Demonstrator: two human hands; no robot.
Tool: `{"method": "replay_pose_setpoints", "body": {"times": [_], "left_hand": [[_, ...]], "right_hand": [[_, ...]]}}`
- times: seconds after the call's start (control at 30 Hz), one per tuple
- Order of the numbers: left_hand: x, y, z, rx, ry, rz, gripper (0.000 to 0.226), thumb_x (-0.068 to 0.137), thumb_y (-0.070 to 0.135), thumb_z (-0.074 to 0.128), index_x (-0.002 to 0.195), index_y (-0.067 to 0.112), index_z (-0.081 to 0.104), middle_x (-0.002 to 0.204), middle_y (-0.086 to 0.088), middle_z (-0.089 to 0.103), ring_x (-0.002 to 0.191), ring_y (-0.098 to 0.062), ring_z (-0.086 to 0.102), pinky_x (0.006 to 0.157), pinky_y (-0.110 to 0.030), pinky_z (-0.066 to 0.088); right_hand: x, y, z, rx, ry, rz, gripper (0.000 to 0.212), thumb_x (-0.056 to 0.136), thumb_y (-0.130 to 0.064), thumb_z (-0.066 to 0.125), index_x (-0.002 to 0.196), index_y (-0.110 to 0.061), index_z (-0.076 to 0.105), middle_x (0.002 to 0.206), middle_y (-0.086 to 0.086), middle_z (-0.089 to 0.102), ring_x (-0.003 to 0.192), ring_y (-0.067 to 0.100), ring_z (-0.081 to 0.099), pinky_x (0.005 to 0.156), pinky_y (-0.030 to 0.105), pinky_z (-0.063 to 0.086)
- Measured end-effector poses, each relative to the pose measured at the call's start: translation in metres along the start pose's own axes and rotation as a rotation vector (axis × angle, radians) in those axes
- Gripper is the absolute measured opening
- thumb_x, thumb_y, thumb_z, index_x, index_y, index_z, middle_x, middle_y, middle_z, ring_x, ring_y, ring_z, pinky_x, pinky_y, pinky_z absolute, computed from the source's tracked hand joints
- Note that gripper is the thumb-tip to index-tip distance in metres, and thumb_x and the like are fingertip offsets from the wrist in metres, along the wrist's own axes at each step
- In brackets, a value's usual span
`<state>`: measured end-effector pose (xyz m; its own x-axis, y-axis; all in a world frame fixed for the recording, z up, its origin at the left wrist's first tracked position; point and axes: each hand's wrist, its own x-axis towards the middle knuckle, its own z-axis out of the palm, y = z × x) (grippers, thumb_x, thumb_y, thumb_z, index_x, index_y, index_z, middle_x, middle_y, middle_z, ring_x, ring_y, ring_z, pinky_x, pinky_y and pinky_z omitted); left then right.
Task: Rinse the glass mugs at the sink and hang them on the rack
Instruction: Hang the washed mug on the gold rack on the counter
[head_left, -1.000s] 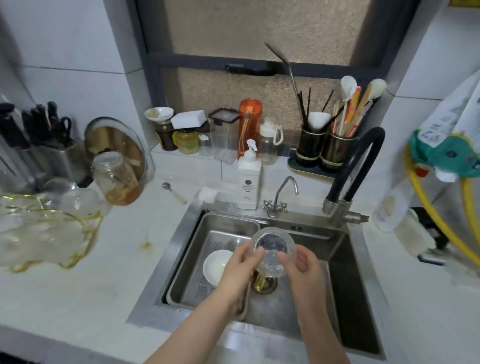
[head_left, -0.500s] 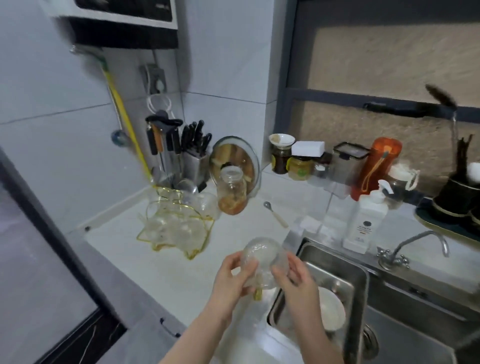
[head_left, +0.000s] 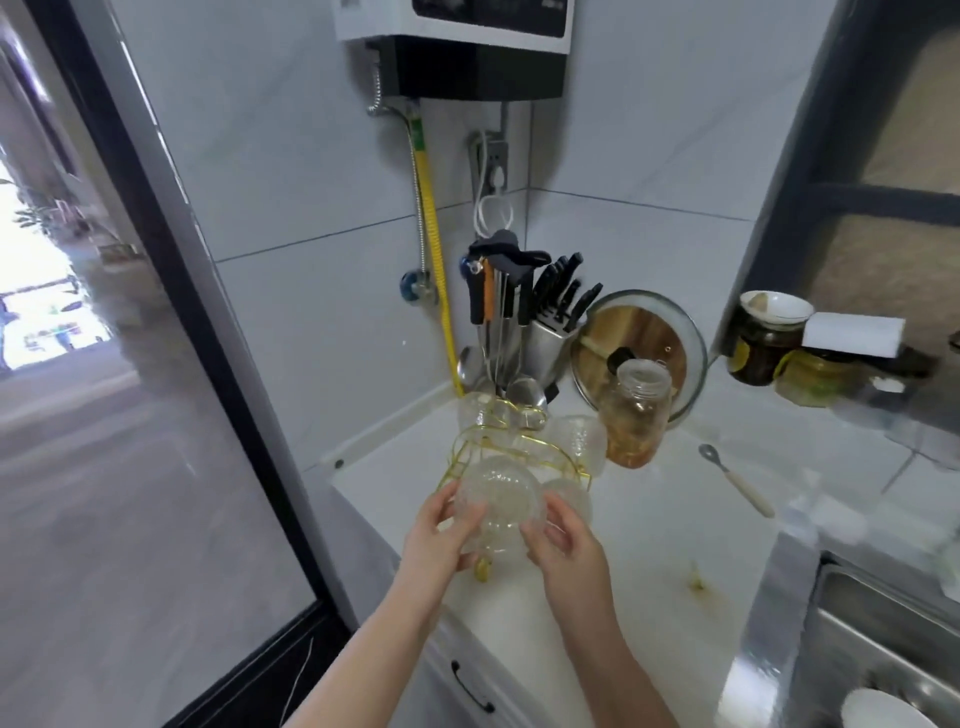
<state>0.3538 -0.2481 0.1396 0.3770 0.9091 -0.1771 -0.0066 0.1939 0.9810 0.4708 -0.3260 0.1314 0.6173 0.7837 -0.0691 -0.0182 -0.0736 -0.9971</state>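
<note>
**Glass mug carried to the gold rack**

Both hands hold one glass mug (head_left: 500, 506) over the near left part of the desk (head_left: 660, 525). Left hand (head_left: 441, 540) grips the left side of the mug with curled fingers, and right hand (head_left: 563, 545) grips the right side in the same way. The mug is just in front of the gold wire rack (head_left: 511, 452), and from this view it covers part of the wire, so I cannot tell if it touches the rack already.

My judgement is that the step in hand is the hanging. To do it well, the person should turn the mug so that its handle or mouth meets a free arm of the rack, lower it slowly, and let go only when the wire carries the weight. Other glass mugs (head_left: 579, 441) hang close on the same rack, so a quick move could knock glass against glass.

The mug is clear, round in the body, with a bumpy pressed texture. A small golden part (head_left: 483, 570) shows below it between the hands; it may be the handle, but it is too blurred to say. The sink (head_left: 883, 613) is at the near right, well apart.
</note>
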Motion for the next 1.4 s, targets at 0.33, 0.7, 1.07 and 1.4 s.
{"method": "replay_pose_setpoints", "body": {"times": [0.33,0.7,1.07,1.4], "left_hand": [[0.074,0.001,-0.052,-0.001,0.145,-0.046,0.045,0.087,0.032,0.066,0.129,0.025,0.053,0.121,-0.002,0.062,0.093,-0.014,0.067,0.073,-0.029,0.056],[0.14,-0.015,-0.062,0.01,0.157,-0.144,0.045,0.088,0.03,0.064,0.131,0.03,0.05,0.118,-0.003,0.061,0.093,-0.018,0.067,0.073,-0.029,0.057],[0.187,-0.029,-0.078,0.181,-0.025,-0.258,0.049,0.09,0.037,0.061,0.135,0.033,0.044,0.125,-0.005,0.055,0.094,-0.016,0.064,0.061,-0.02,0.053],[0.218,-0.052,-0.095,0.287,-0.167,-0.304,0.047,0.09,0.033,0.061,0.133,0.033,0.043,0.12,-0.007,0.054,0.086,-0.016,0.064,0.061,-0.024,0.056]], "right_hand": [[0.073,0.014,0.064,-0.272,-0.154,-0.036,0.045,0.088,-0.026,0.066,0.131,-0.023,0.053,0.113,-0.01,0.059,0.111,0.007,0.057,0.089,0.014,0.04],[0.136,0.037,0.092,-0.647,-0.056,-0.165,0.056,0.079,-0.057,0.054,0.119,-0.02,0.065,0.102,-0.007,0.068,0.118,0.019,0.053,0.099,0.039,0.042],[0.155,0.052,0.119,-1.091,0.026,-0.163,0.065,0.074,-0.061,0.027,0.103,-0.025,0.072,0.1,-0.006,0.072,0.121,0.021,0.055,0.09,0.042,0.046],[0.164,0.064,0.137,-1.251,0.214,-0.144,0.045,0.078,-0.051,0.039,0.055,-0.033,0.072,0.079,-0.011,0.068,0.103,0.02,0.061,0.076,0.036,0.054]]}}
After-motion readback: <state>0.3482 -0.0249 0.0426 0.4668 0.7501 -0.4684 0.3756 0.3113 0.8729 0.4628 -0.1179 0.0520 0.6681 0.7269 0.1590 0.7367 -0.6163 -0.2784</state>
